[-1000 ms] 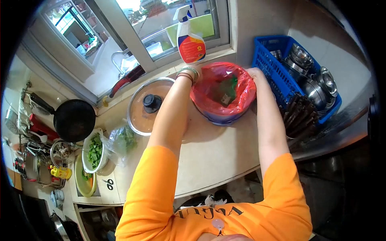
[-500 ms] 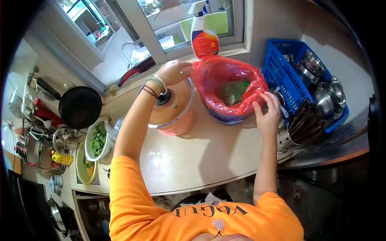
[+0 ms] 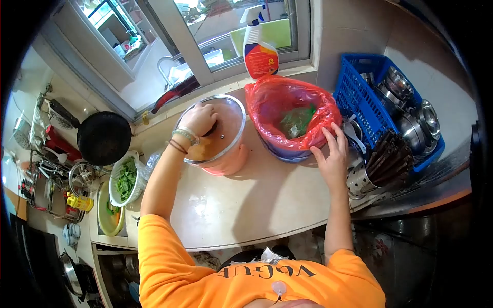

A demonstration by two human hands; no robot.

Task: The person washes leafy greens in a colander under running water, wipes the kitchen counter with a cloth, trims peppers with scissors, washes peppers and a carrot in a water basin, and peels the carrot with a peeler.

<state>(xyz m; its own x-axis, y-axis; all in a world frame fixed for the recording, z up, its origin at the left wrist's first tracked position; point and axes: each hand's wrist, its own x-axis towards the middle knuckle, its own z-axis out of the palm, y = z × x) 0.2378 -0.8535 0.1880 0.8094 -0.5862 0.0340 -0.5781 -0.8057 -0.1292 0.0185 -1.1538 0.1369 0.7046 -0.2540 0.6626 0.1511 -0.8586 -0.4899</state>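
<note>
My left hand (image 3: 200,119) is closed around the dark knob of a glass lid (image 3: 233,115) with a metal rim. The lid lies over a pink bucket (image 3: 226,163) on the counter. To its right stands a blue-purple bin (image 3: 282,153) lined with a red plastic bag (image 3: 267,115), its edge folded out over the rim. Some clear and green plastic (image 3: 298,122) lies inside the bag. My right hand (image 3: 333,154) touches the bag's front right edge, thumb and fingers apart.
A spray bottle (image 3: 261,51) stands on the windowsill behind the bin. At right are a blue crate (image 3: 359,87) of metal bowls and a perforated chopstick holder (image 3: 362,182). Leafy greens in a white basket (image 3: 134,190) and a black pan (image 3: 104,137) are at left.
My left hand has left the red bag's edge and moved left and down onto the lid's knob. My right hand has slid slightly left and down along the bag's edge.
</note>
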